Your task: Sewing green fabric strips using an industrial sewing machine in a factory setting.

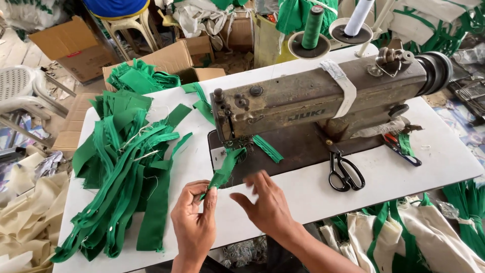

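Observation:
My left hand (194, 217) pinches the near end of a narrow green fabric strip (225, 169) that runs up under the needle area of an old olive sewing machine (313, 98). My right hand (265, 202) hovers just right of the strip, fingers spread and blurred, holding nothing. Both hands are over the white table (313, 194), in front of the machine's dark bed plate.
A big heap of green fabric strips (124, 172) covers the table's left side. Black scissors (345, 172) lie right of my hands, a small cutter (401, 149) further right. Green and white thread cones (313, 28) stand behind the machine. Cardboard boxes (76, 48), plastic chairs and cream cloth surround the table.

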